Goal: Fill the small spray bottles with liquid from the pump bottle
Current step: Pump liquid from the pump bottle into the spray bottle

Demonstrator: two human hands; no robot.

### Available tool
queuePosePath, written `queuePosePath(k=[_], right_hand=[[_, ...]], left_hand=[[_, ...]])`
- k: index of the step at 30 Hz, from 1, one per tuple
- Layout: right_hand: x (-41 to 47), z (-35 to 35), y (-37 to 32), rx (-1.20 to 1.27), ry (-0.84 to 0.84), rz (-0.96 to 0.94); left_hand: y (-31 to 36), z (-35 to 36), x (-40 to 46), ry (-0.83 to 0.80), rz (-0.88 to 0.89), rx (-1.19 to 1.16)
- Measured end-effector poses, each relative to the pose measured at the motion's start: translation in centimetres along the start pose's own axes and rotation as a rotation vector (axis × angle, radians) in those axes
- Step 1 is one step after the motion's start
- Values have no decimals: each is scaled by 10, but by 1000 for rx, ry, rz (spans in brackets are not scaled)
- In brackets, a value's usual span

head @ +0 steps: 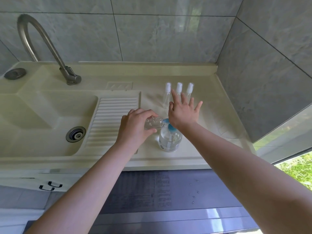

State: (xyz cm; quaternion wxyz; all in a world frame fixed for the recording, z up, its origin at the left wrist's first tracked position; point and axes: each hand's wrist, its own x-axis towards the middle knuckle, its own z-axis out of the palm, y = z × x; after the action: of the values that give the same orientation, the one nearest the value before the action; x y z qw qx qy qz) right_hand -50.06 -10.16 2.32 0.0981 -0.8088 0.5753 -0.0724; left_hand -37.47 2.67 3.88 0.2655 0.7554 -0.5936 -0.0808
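Left hand curls its grip round a small clear bottle, tilted with its mouth at the blue nozzle of the pump bottle, which stands near the front of the surface. Right hand, fingers spread and holding nothing, presses the pump head. Three capped spray bottles stand in a row farther back.

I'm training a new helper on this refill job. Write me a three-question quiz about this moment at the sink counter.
1. True or false: the left hand grips a small bottle held tilted at the blue nozzle of the pump bottle.
2. How many capped spray bottles stand in the row behind the hands?
3. The right hand is: A) gripping the faucet B) open, palm over the pump head C) holding a cap

Key: 1 true; 2 three; 3 B
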Motion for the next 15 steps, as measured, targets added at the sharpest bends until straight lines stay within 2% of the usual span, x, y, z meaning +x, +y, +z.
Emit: queuePosePath(k=[5, 10, 15], right_hand=[[4, -7, -2, -56, 70, -34], [1, 3, -3, 18, 22, -14], [5, -6, -4, -6, 87, -41]], left_hand=[[1, -1, 0, 8, 12, 13], [0, 0, 0, 13, 9, 1], [-1, 0, -2, 18, 8, -19]])
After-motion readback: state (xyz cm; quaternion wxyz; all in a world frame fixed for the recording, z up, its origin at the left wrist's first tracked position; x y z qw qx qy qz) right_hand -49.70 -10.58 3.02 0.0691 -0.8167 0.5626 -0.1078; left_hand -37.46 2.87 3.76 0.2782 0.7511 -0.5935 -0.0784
